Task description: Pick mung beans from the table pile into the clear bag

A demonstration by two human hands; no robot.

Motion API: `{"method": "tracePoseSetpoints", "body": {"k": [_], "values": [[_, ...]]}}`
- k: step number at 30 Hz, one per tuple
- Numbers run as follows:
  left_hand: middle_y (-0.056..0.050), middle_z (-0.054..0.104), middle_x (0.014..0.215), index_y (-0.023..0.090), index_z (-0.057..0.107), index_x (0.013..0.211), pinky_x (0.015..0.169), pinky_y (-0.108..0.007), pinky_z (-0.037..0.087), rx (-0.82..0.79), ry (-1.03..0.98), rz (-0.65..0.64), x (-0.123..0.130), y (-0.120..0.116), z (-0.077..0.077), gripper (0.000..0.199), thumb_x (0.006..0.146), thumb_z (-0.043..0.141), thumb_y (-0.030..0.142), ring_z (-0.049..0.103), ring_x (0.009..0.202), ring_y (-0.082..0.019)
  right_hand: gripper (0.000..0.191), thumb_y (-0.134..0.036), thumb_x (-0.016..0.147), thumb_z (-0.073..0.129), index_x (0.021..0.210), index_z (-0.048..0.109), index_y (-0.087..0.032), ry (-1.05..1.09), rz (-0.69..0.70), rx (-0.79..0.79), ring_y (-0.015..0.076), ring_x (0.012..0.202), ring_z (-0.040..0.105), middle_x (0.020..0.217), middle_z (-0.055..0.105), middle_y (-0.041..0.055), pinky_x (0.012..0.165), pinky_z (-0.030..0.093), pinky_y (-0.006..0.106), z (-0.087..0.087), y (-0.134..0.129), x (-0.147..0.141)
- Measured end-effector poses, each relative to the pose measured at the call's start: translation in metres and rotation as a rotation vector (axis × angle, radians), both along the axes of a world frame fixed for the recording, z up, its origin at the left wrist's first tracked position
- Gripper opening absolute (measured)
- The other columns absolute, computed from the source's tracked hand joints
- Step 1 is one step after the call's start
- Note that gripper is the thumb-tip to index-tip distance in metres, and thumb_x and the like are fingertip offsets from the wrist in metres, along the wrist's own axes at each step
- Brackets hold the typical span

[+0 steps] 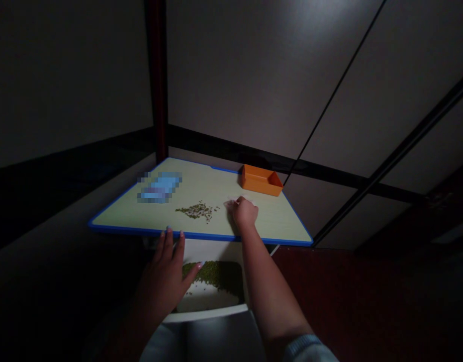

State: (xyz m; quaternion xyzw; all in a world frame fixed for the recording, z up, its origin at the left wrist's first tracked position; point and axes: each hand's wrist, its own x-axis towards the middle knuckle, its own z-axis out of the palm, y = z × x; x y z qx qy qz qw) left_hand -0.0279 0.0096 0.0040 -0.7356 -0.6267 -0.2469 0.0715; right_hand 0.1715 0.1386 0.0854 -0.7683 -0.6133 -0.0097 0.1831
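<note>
My right hand (246, 213) is closed low over the tabletop. A pale, thin crumpled piece (228, 203) shows at its fingers, too small and dim to tell whether it is tissue or plastic. To its left, a loose patch of small green beans (196, 210) lies spread on the pale table (127, 216) with a blue rim. My left hand (170, 269) is open, its fingers apart, fingertips at the table's front edge. Below that edge, a white drawer (204, 315) stands pulled out, holding many more green beans (218, 274). The left thumb reaches over these beans.
An orange rectangular box (261, 187) stands at the back right of the table. A blurred light-blue item (160, 187) lies at the left. Cabinet panels (254, 75) rise behind the table, and dark red floor (329, 291) shows at right.
</note>
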Motion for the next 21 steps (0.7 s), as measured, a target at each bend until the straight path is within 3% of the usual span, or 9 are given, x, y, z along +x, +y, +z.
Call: {"method": "tracePoseSetpoints", "body": {"k": [10,21], "values": [[-0.024,0.025,0.152,0.008,0.038,0.139,0.101,-0.049,0.042,0.032,0.014,0.002,0.000,-0.002,0.000,0.078,0.080,0.041,0.059,0.021,0.143,-0.038,0.028,-0.036,0.094,0.042,0.106,0.063,-0.023,-0.121,0.236,0.036,0.0237,0.100,0.059,0.100,0.069,0.0105,0.080,0.037,0.035,0.000,0.007,-0.030],[-0.025,0.027,0.152,0.008,0.038,0.139,0.104,-0.048,0.041,0.021,0.006,0.006,0.001,-0.003,0.003,0.077,0.080,0.045,0.057,0.020,0.142,-0.038,0.025,-0.026,0.089,0.048,0.107,0.066,-0.028,-0.016,0.434,0.055,0.0216,0.104,0.054,0.106,0.069,0.0047,0.087,0.035,0.035,-0.003,0.003,-0.021]]}}
